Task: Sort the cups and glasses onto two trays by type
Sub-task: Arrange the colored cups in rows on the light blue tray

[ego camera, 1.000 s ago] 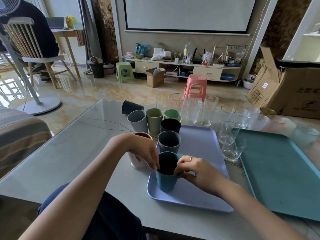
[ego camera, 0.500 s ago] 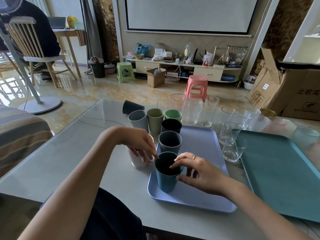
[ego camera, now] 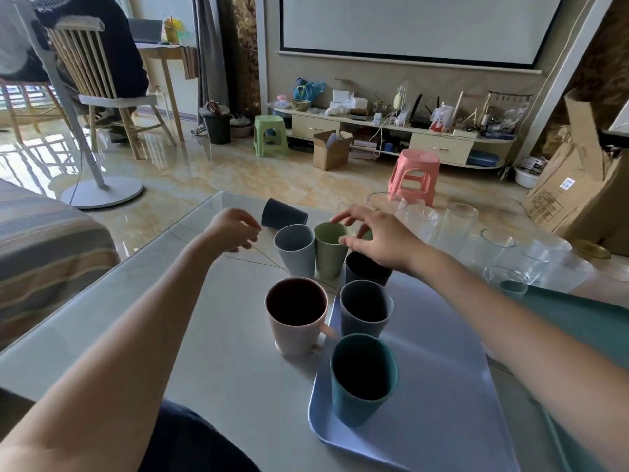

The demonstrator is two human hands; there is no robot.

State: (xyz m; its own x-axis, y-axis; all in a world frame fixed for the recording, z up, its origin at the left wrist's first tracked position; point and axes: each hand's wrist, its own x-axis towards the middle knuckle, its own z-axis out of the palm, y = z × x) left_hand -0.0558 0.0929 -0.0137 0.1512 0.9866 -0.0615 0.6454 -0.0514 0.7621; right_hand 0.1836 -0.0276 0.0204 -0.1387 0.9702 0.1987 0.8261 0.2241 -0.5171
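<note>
On the lavender tray (ego camera: pixel 442 386) stand a teal cup (ego camera: pixel 362 379), a grey cup (ego camera: pixel 366 310) and a black cup (ego camera: pixel 364 270). A pink mug (ego camera: pixel 296 318) stands on the table just left of the tray. Behind are a light blue-grey cup (ego camera: pixel 295 248) and a pale green cup (ego camera: pixel 329 250), with a dark cup (ego camera: pixel 284 214) lying on its side. My left hand (ego camera: pixel 235 229) hovers with curled fingers, holding nothing, left of the blue-grey cup. My right hand (ego camera: pixel 374 238) is spread above the green cups, fingers apart. Several clear glasses (ego camera: pixel 456 223) stand at the back right.
A teal tray (ego camera: pixel 585 321) lies to the right, partly behind my right arm. The glass-topped table (ego camera: pixel 119 308) ends close to the far cups. Beyond it are a pink stool (ego camera: pixel 413 175), a cardboard box (ego camera: pixel 585 195) and a fan base (ego camera: pixel 102 195).
Both hands let go of the teal cup on the lavender tray and moved away from me to the far cups. The camera has leaned in closer.
</note>
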